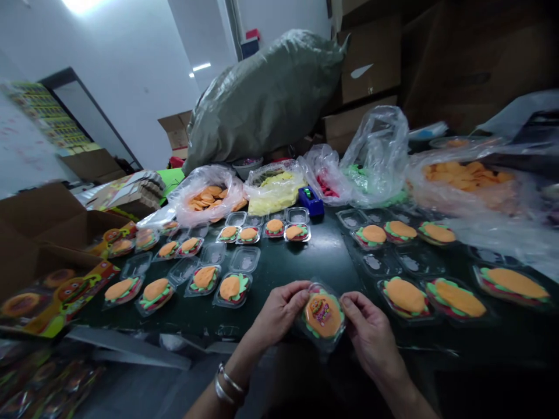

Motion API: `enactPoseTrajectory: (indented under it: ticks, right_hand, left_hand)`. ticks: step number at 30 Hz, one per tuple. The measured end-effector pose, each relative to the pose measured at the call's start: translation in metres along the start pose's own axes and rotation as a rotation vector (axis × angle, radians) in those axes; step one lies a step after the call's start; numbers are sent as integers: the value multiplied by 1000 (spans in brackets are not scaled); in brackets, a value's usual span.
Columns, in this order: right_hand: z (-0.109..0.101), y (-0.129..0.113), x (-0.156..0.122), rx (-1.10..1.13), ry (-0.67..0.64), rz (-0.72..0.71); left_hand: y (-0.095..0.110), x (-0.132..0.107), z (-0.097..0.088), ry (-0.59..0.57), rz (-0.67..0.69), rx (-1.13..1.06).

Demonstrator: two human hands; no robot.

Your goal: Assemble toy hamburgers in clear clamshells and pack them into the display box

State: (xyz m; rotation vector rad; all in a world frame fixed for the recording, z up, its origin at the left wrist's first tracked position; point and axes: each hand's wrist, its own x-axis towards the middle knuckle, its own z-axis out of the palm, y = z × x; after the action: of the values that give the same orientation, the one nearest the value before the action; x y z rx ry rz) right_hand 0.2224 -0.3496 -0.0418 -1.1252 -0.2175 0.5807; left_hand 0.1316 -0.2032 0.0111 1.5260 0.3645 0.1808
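Note:
Between my two hands, over the front edge of the dark green table, is a clear plastic box [324, 317] with a toy-like burger inside and a printed label on its closed lid. My left hand [282, 311] pinches the box's left side between thumb and fingers. At its right side, my right hand [371, 331] grips the rim the same way. Open clear boxes with burgers stand on both sides, among them one box [233, 289] to the left and another [405, 297] to the right. Their lids are folded back.
A blue tape dispenser [311, 201] stands mid-table. Behind it lie plastic bags of orange [209, 198], yellow [276, 189] and green [360, 177] pieces. A large grey sack [266, 99] rises at the back. Cardboard boxes [371, 58] are stacked at right; an open carton [43, 227] stands at left.

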Motion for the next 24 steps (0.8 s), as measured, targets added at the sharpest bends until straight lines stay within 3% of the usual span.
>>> enactPoseTrajectory:
  ticks: [3,7,10,18,21,24]
  right_hand:
    - [-3,-3,6,-58,-100,36]
    - [-4,-10,18,-144,-233,68]
    - [3,-13,30,-144,-271,111]
    - [16,-8,48,-15,-144,128]
    - [16,-6,35,-27,-119,84]
    - [18,-10,13,-186,-52,-13]
  left_hand:
    - [2,4,-1,6,30,14]
    - [-1,6,-5,-47,-98,-72]
    - [-7,12,-7,48,-90,-106]
    - [-13,36,0,359,-14,-228]
    - [-6,31,-4,443,16,-162]
    - [3,37,3,499,45,-80]
